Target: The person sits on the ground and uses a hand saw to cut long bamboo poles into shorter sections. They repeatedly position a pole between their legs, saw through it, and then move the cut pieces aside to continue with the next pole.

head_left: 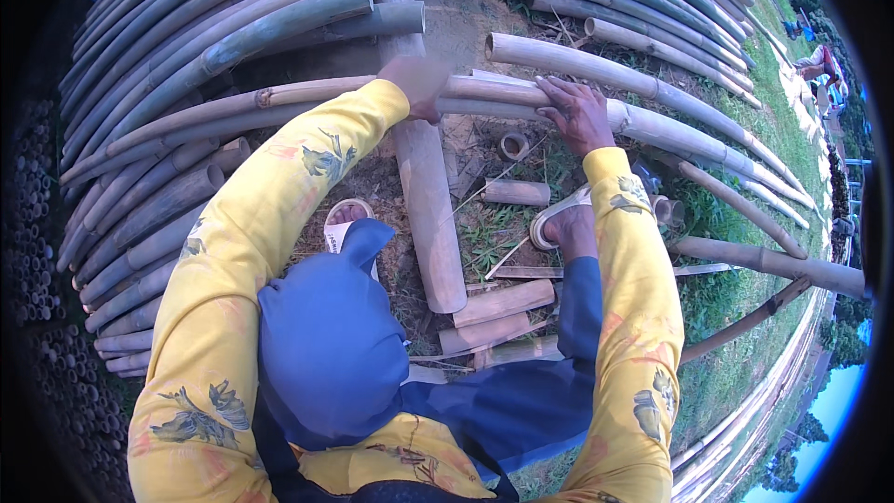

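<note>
A pale bamboo pole (489, 89) runs crosswise in front of me, with another pole lying close against it underneath. My right hand (577, 112) lies over it with the fingers bent round its top, just left of a thicker bamboo pole (652, 123) that goes off to the right. To the left, my left hand (417, 84) is at the same pale pole and smeared by motion, so its fingers cannot be read. Below the hands, a thick bamboo log (428, 224) points toward me on the ground, between my sandalled feet.
Long bamboo poles (279, 28) are stacked at the left, and more poles (633, 0) lie at the far right. Short bamboo offcuts (517, 192) and split pieces (503, 302) lie near my feet. A slanting bamboo support (773, 261) stands at the right beside grass.
</note>
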A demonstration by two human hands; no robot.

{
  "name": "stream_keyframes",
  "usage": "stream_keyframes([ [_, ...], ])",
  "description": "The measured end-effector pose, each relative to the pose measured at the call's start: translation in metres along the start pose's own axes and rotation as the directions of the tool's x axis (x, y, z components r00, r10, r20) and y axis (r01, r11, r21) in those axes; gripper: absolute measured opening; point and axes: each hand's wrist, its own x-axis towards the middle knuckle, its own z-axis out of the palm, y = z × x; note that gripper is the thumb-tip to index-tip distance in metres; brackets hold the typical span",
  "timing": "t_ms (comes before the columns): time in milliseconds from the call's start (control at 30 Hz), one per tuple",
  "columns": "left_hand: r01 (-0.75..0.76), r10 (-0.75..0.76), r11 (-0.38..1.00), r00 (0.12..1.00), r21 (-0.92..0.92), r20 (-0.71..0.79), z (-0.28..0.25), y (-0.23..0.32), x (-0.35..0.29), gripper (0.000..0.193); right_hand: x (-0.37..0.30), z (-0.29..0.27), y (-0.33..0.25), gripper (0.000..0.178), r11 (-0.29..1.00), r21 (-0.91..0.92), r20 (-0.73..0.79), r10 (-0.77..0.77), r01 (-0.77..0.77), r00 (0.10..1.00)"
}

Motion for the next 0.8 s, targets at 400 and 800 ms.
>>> stream_keyframes([
  [400, 0.046, -0.048, 0.999, 0.995, 0.023, 0.091, -0.033, -0.003, -0.033, 0.053, -0.236, -0.135, -0.024, 0.060, 0.984, -0.038, -0.169, 0.167, -0.176, 0.971],
  [800, 0.147, -0.148, 0.976, 0.989, 0.162, -0.005, -0.120, -0.024, -0.166, 0.067, -0.612, -0.035, -0.224, 0.048, 0.469, 0.419, -0.121, 0.878, -0.778, 0.464],
])
